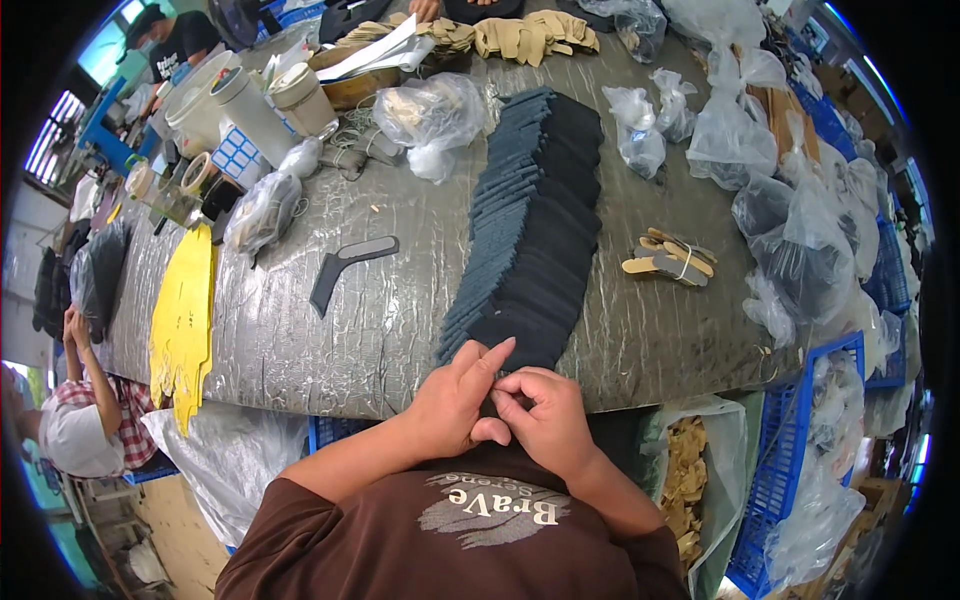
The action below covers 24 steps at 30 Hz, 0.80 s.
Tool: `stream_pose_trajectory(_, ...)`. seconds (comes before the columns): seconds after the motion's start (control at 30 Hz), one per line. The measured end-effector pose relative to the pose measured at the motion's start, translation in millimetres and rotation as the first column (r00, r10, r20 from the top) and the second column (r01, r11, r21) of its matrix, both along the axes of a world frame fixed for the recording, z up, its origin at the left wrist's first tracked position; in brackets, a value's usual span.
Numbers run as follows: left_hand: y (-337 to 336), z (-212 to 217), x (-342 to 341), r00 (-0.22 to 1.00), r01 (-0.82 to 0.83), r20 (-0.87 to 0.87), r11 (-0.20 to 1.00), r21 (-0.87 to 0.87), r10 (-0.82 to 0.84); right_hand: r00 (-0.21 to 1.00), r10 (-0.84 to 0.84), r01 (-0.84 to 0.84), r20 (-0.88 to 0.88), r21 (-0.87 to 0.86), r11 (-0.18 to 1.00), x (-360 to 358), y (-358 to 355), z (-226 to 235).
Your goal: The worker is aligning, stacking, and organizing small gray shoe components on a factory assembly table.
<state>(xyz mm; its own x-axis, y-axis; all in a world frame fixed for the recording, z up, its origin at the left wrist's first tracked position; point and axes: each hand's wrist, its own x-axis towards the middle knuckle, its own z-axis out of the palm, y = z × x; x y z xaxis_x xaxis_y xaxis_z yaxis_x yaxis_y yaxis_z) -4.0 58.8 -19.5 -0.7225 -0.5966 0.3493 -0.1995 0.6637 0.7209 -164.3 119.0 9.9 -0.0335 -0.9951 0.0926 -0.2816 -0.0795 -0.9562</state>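
My left hand and my right hand meet at the table's near edge, in front of my body. The right thumb and fingers are pinched together. On the left hand the index finger reaches forward and the thumb sticks out, with the other fingers curled in toward the right hand. Anything between them is too small or hidden to make out. Just beyond lies a long overlapping row of dark fabric pieces with blue-grey edges. An angled dark piece with a grey strip rests to its left.
Right of the row lies a banded bundle of tan and grey strips. Yellow sheets hang over the left edge. Clear bags, tubs and tan gloves crowd the table's sides and back. A blue crate stands at right; other people are nearby.
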Motion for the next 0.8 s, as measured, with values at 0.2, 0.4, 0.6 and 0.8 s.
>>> stream_pose_trajectory(0.2, -3.8, -0.3, -0.2, 0.994, 0.101, -0.062, 0.989, 0.11, -0.095, 0.956, 0.026, -0.09, 0.291, 0.21, 0.973, -4.1, -1.8, -12.0)
stream_pose_trajectory(0.4, -7.0, 0.7, -0.7, 0.987, 0.138, -0.105, 0.975, 0.174, -0.121, 0.875, -0.049, -0.145, 0.482, 0.358, 0.922, -1.6, 0.7, -22.8)
stream_pose_trajectory(0.6, -6.5, -1.6, 1.2, 0.992, 0.121, -0.054, 0.971, 0.205, -0.112, 0.94, -0.02, -0.041, 0.34, 0.17, 0.985, -2.3, -1.0, -17.9)
stream_pose_trajectory(0.8, -5.7, -0.3, 0.7, 0.99, 0.143, -0.025, 0.966, 0.215, -0.141, 0.968, 0.034, -0.083, 0.248, 0.188, 0.979, -4.9, -0.9, -18.4)
